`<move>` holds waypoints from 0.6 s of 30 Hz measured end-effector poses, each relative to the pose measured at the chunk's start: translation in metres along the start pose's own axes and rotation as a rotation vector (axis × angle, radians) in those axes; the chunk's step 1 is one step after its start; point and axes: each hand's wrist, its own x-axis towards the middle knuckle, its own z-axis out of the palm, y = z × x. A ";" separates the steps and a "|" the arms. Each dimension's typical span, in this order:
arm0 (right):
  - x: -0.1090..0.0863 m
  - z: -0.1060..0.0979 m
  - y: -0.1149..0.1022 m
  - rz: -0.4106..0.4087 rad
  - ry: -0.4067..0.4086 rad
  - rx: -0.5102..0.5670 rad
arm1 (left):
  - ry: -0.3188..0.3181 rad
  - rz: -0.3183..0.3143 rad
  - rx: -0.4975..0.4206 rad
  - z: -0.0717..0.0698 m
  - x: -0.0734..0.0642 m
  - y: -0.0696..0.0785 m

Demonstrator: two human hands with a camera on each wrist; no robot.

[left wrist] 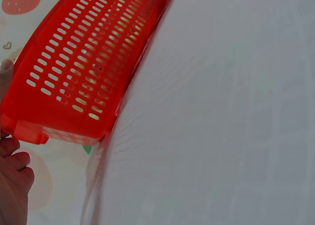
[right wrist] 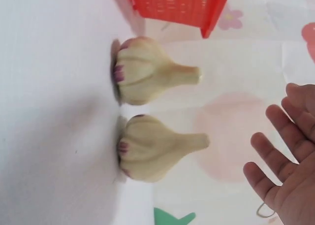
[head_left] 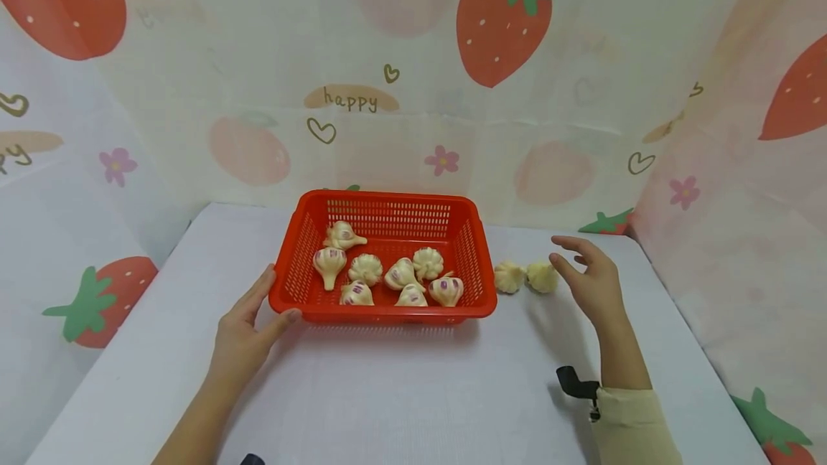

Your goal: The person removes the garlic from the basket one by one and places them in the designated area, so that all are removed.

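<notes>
A red plastic basket (head_left: 388, 314) stands on the table with several garlic bulbs (head_left: 329, 264) inside, whitish with purple marks. My left hand (head_left: 242, 339) grips its front left corner, thumb over the rim and fingers below it, as the left wrist view shows at the red basket wall (left wrist: 59, 107). Two more garlic bulbs sit upright side by side on the table, right of the basket: a nearer-to-basket bulb (right wrist: 147, 71) and an outer bulb (right wrist: 152, 148). Close to the outer bulb, my right hand (head_left: 591, 282) hovers with fingers spread and nothing in them; its fingers (right wrist: 280, 158) are apart from the stem.
A white cloth covers the table (head_left: 388, 393). Curtains printed with strawberries (head_left: 507, 20) hang behind it and along both sides. A black wrist-camera mount (head_left: 577, 383) sticks out from the right wrist, beside a beige sleeve (head_left: 629, 422).
</notes>
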 end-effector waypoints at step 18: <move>-0.010 0.023 -0.068 -0.186 -0.102 0.113 | -0.008 -0.020 0.008 -0.002 -0.001 0.006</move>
